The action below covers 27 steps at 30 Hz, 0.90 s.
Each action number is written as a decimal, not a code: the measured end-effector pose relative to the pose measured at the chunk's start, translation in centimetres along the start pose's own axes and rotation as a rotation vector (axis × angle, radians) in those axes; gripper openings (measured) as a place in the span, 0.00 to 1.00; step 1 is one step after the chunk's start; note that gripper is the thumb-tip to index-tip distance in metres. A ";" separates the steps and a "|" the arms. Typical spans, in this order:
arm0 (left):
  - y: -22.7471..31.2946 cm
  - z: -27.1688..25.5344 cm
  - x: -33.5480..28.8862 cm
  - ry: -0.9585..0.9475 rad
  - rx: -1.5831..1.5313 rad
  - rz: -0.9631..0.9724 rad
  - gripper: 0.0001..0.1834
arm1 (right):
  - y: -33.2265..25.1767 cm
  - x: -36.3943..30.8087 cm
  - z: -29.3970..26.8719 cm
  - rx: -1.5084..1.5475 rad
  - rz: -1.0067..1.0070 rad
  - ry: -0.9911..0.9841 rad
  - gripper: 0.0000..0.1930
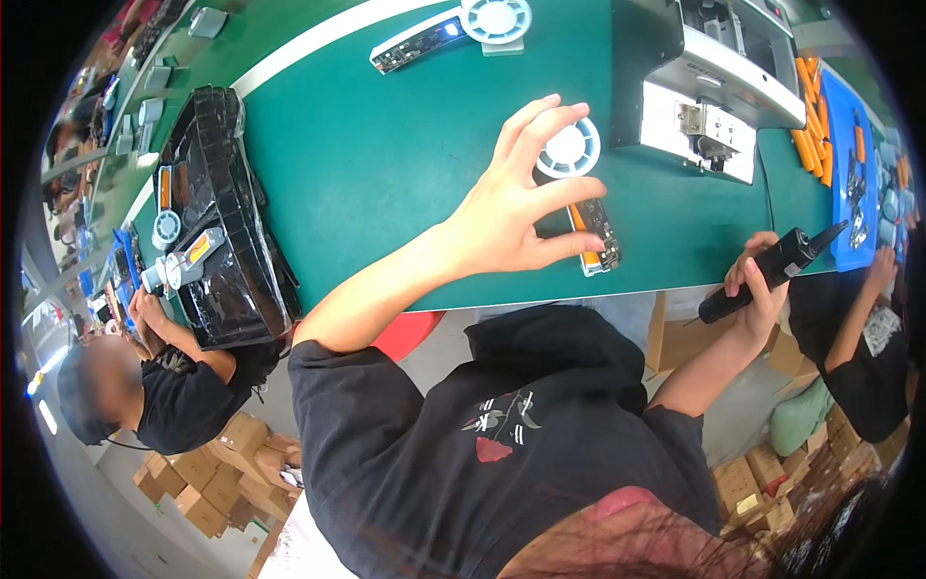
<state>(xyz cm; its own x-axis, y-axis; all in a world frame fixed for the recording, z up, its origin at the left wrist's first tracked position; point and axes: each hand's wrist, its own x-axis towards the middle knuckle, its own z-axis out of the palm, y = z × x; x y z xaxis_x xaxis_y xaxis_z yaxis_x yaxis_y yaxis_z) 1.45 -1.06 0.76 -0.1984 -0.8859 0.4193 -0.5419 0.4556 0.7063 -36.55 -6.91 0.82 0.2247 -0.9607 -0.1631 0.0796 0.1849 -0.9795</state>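
My left hand [529, 188] reaches over the green table with its fingers bent around a small handheld fan. The fan's round pale-blue head [567, 154] lies under the upper fingers. Thumb and forefinger meet the edges of its opened handle, where a dark circuit board [602, 224] and an orange battery cell [582, 232] show. At the table's front edge, my right hand [757, 289] is wrapped round a black bottle [783, 262] with a long pointed nozzle. The nozzle points up and to the right, away from the fan.
Another fan [497, 19] lies at the back, its board lit blue. A black-and-white machine [709, 96] stands back right, beside orange cells [813, 125] and a blue tray [843, 222]. A black-wrapped bin [224, 222] is on the left. People sit at both sides.
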 end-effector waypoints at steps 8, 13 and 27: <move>0.1 0.5 -0.9 -0.043 0.196 0.233 0.27 | -0.1 -0.1 0.3 -0.003 0.003 0.019 0.17; -0.1 0.3 -0.8 -0.082 0.174 0.239 0.27 | 0.0 0.0 0.1 0.000 -0.008 0.008 0.17; 0.1 -0.7 -0.3 -0.144 0.044 0.149 0.24 | 0.0 0.0 0.2 0.008 -0.010 0.010 0.17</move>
<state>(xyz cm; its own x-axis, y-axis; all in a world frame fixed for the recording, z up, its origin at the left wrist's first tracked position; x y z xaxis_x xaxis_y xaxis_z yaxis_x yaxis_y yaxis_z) 2.05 -0.72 1.07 -0.3920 -0.8140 0.4286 -0.5328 0.5807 0.6155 -36.39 -6.83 0.85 0.2142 -0.9646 -0.1541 0.0901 0.1766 -0.9802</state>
